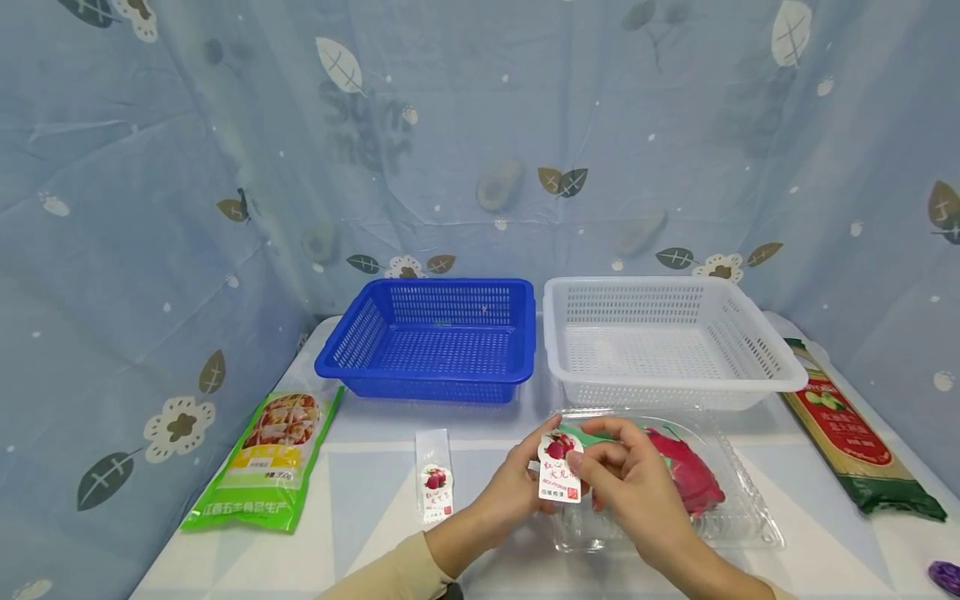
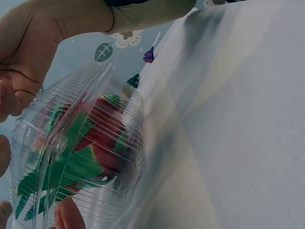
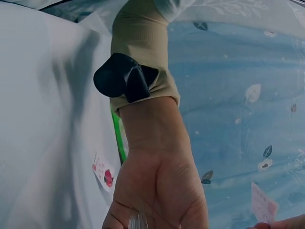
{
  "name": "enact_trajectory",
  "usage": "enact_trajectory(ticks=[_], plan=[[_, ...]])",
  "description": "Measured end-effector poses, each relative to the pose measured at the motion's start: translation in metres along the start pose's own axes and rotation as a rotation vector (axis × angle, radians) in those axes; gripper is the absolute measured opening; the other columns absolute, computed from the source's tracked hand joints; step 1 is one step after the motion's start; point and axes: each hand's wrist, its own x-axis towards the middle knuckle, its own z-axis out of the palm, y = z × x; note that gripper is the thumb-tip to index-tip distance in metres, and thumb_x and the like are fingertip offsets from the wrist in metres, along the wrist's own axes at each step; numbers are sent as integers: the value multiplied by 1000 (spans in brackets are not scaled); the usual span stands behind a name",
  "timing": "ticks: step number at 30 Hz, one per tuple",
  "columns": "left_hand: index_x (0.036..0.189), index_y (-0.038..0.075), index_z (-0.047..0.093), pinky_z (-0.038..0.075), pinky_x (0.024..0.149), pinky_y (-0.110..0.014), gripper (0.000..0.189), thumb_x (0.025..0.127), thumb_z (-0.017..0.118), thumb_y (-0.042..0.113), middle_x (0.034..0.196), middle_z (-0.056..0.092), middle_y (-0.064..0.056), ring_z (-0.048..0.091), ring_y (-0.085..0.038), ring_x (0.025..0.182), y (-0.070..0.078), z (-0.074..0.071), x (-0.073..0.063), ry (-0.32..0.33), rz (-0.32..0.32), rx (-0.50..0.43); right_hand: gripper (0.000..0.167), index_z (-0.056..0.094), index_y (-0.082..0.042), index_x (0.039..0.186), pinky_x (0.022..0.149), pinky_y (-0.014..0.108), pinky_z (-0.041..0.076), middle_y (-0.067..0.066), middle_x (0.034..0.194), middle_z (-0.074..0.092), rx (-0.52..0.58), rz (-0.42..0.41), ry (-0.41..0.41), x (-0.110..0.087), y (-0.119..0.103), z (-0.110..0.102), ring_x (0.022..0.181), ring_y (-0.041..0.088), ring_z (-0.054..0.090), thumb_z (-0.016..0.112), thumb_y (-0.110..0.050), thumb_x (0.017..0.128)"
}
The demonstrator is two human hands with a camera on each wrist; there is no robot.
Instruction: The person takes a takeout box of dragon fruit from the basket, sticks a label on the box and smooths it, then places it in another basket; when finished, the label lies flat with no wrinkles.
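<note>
A label, printed with red fruit, is pinched by its side edge between the thumb and finger of the right hand. It is held upright above the near left part of a see-through plastic box. The left hand is placed against that side of the box, its fingers partly covered by the label; whether the box is gripped by it cannot be told.

A red dragon fruit is enclosed in the box, which is set close in front of the white basket. Between the box's right edge and a pasta packet, a wedge of tablecloth is left for movement.

On the left, a strip bearing a similar label is laid just beside the left hand. A broader stretch of cloth is left between it and a green food bag. Only a narrow gap is left between the blue basket and the white one. A purple lollipop is cut off by the right edge of the head view.
</note>
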Motion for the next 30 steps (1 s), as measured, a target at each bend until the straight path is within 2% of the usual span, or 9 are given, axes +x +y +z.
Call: enact_trajectory(ticks=[7, 10, 14, 21, 25, 30], plan=[[149, 35, 41, 50, 55, -22, 89, 73, 58, -9, 107, 42, -7, 49, -12, 68, 2, 4, 3, 54, -8, 29, 29, 54, -6, 115, 51, 26, 49, -3, 76, 65, 15, -39, 25, -3, 5, -11, 55, 10, 51, 69, -10, 91], [148, 34, 44, 50, 56, -22, 82, 76, 64, -1, 108, 41, -9, 48, -12, 67, 3, 3, 4, 57, 5, 61, 23, 60, -5, 113, 51, 27, 49, -3, 77, 64, 18, -55, 13, -6, 8, -20, 57, 12, 53, 68, -11, 92], [148, 31, 44, 50, 58, -25, 75, 82, 73, 11, 111, 41, -11, 47, -15, 74, 6, -2, 5, 47, 14, 82, 24, 64, -3, 117, 50, 28, 48, -6, 83, 65, -16, -55, -1, -9, 10, -35, 58, 10, 52, 64, -12, 95], [147, 28, 45, 48, 57, -24, 74, 82, 77, 13, 109, 41, -11, 45, -15, 75, 8, -19, 3, 39, 5, 88, 32, 65, -3, 124, 52, 24, 49, -8, 86, 67, -96, 10, 101, -7, 13, -71, 61, 10, 53, 64, -19, 96], [147, 28, 45, 48, 58, -25, 74, 82, 77, 15, 110, 41, -12, 46, -15, 72, 7, -26, 3, 37, -11, 99, 34, 64, -8, 128, 54, 24, 51, -11, 92, 67, -115, 8, 131, -1, 14, -97, 67, 14, 55, 64, -20, 96], [149, 28, 43, 48, 59, -26, 75, 83, 77, 17, 112, 41, -12, 47, -15, 72, 8, -30, 3, 20, -21, 119, 32, 66, -16, 127, 54, 23, 51, -7, 84, 61, -91, -11, 161, 10, 15, -125, 66, 14, 57, 66, -18, 95]])
